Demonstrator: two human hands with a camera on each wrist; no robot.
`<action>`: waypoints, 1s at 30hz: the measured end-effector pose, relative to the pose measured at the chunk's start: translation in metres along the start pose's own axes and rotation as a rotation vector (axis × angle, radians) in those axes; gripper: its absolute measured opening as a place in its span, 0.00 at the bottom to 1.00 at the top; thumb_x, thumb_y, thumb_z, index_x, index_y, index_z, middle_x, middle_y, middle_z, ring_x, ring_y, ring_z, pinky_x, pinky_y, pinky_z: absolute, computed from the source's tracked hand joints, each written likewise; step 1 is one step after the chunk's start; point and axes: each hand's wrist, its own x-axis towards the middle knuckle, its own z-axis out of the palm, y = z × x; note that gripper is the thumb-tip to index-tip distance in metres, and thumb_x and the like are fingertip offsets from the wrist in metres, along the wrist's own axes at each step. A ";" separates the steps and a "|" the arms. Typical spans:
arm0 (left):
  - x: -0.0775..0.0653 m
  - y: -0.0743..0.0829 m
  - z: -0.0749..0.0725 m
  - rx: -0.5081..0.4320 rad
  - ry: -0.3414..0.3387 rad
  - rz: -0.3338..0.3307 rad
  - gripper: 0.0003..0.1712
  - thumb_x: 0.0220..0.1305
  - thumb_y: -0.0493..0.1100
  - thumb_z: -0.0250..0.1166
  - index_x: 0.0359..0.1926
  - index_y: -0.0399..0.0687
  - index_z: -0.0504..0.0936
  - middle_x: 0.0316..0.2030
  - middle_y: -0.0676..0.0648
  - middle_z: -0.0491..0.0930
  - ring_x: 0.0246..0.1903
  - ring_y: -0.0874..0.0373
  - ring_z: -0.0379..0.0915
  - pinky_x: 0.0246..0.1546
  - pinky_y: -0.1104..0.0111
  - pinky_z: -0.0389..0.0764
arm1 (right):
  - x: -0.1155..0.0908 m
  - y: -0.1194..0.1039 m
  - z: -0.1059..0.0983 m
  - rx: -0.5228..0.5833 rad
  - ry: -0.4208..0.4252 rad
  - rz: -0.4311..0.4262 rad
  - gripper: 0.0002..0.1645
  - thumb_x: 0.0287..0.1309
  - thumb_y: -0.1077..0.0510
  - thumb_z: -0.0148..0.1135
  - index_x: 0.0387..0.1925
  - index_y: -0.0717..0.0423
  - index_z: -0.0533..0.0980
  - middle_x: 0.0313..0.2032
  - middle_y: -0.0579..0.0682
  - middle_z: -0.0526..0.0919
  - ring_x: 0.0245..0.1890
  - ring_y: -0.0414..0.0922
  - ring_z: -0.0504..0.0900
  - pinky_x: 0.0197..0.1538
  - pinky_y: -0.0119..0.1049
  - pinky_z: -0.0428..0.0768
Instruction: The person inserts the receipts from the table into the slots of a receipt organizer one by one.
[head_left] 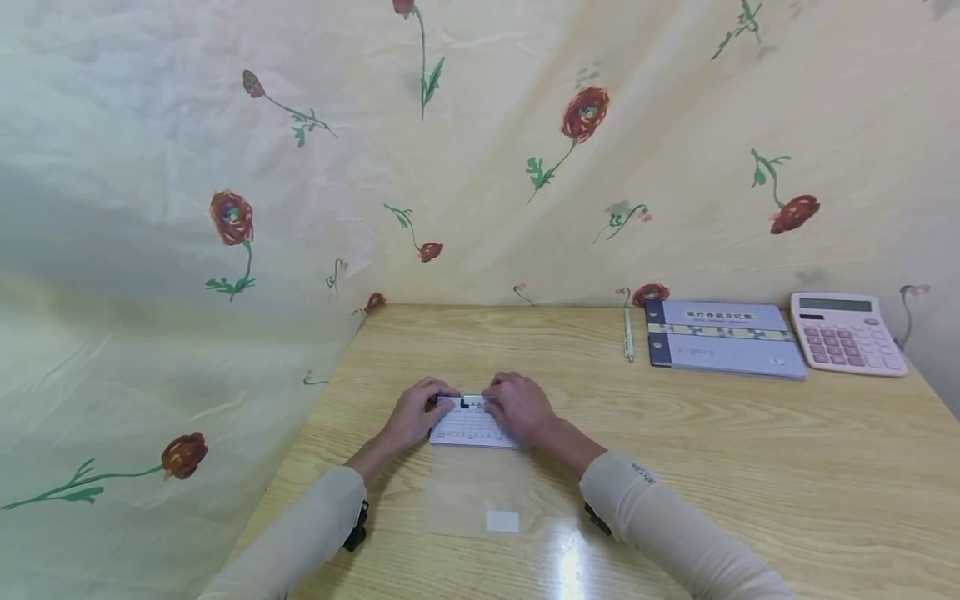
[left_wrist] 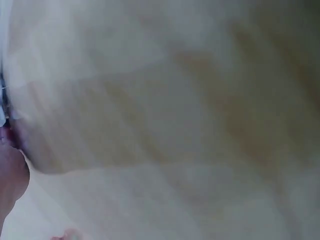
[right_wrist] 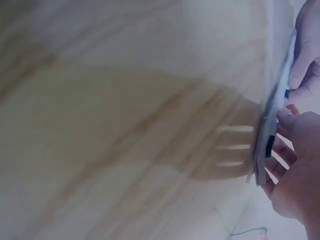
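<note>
A small pad of printed forms, ruled like a table, lies on the wooden table in front of me. A dark mark or clip shows near its top edge. My left hand grips the pad's upper left, thumb on the face and fingers behind the top edge. My right hand holds the upper right the same way, covering that corner. In the right wrist view the stacked sheets appear edge-on between the thumb and fingers. The left wrist view shows only part of the left hand at its edge.
A clear plastic sleeve with a white label lies just below the pad. Farther right are a pale green pen, a blue-grey account book and a pink calculator. Flowered cloth hangs behind the table.
</note>
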 end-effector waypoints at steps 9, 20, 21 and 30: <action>0.000 0.044 -0.011 0.265 -0.151 0.002 0.37 0.77 0.52 0.66 0.77 0.37 0.69 0.74 0.34 0.68 0.74 0.38 0.64 0.75 0.45 0.65 | -0.012 0.010 -0.024 0.146 -0.074 -0.029 0.34 0.66 0.55 0.76 0.69 0.63 0.77 0.64 0.61 0.80 0.66 0.58 0.78 0.69 0.54 0.76; -0.033 0.038 -0.025 0.552 -0.322 0.230 0.68 0.67 0.77 0.62 0.85 0.39 0.40 0.84 0.38 0.42 0.83 0.46 0.38 0.81 0.50 0.50 | -0.056 0.016 -0.036 0.006 -0.101 -0.153 0.74 0.47 0.32 0.83 0.79 0.73 0.57 0.78 0.70 0.59 0.78 0.66 0.60 0.77 0.59 0.63; -0.036 0.037 -0.027 0.545 -0.338 0.218 0.71 0.65 0.79 0.62 0.86 0.40 0.39 0.85 0.39 0.41 0.83 0.47 0.37 0.81 0.52 0.48 | -0.061 0.016 -0.035 -0.005 -0.110 -0.145 0.75 0.48 0.30 0.82 0.79 0.72 0.56 0.79 0.69 0.58 0.78 0.65 0.59 0.78 0.58 0.62; -0.054 0.028 -0.032 0.534 -0.426 0.193 0.78 0.54 0.89 0.58 0.86 0.45 0.38 0.85 0.43 0.37 0.84 0.48 0.33 0.82 0.53 0.44 | -0.090 0.015 -0.032 -0.042 -0.189 -0.095 0.79 0.50 0.20 0.73 0.82 0.68 0.52 0.81 0.66 0.52 0.81 0.64 0.53 0.80 0.59 0.56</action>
